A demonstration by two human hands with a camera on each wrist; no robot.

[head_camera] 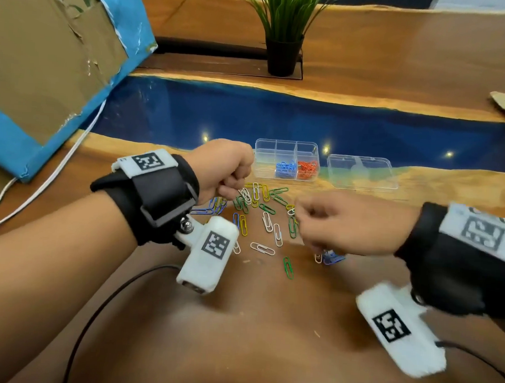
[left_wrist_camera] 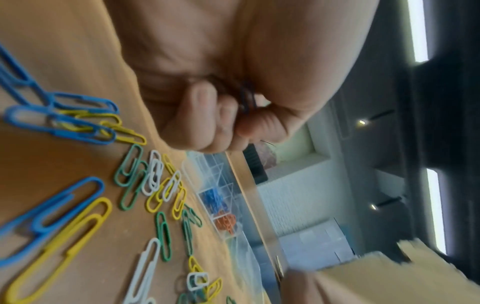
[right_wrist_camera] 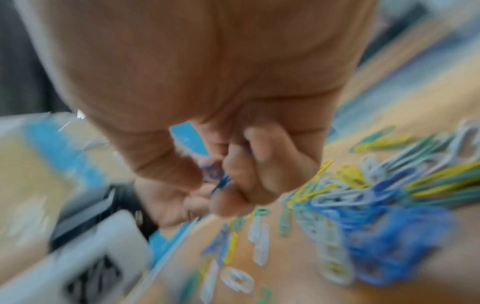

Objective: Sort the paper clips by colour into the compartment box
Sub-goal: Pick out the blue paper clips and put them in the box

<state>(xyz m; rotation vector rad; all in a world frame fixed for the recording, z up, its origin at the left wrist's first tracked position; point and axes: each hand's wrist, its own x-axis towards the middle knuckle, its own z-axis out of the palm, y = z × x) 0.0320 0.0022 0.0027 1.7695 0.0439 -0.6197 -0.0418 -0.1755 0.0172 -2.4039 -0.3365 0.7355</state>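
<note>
Loose paper clips (head_camera: 256, 209) in blue, yellow, green and white lie scattered on the wooden table (head_camera: 267, 324). Behind them stands the clear compartment box (head_camera: 265, 151), with blue clips (head_camera: 286, 168) in one front compartment and orange clips (head_camera: 307, 168) in the one beside it. My left hand (head_camera: 231, 184) hovers over the pile's far left as a fist; the left wrist view shows a dark blue clip (left_wrist_camera: 248, 96) gripped inside its curled fingers (left_wrist_camera: 202, 115). My right hand (head_camera: 310, 238) is at the pile's right, pinching a blue clip (right_wrist_camera: 218, 181). The right wrist view is blurred.
The box's clear lid (head_camera: 362, 172) lies to its right. A cardboard box with blue tape (head_camera: 47, 63) fills the far left, with a white cable (head_camera: 71, 155) beside it. A potted plant (head_camera: 284, 40) stands behind. A small bunch of blue clips (head_camera: 332, 258) sits under my right hand.
</note>
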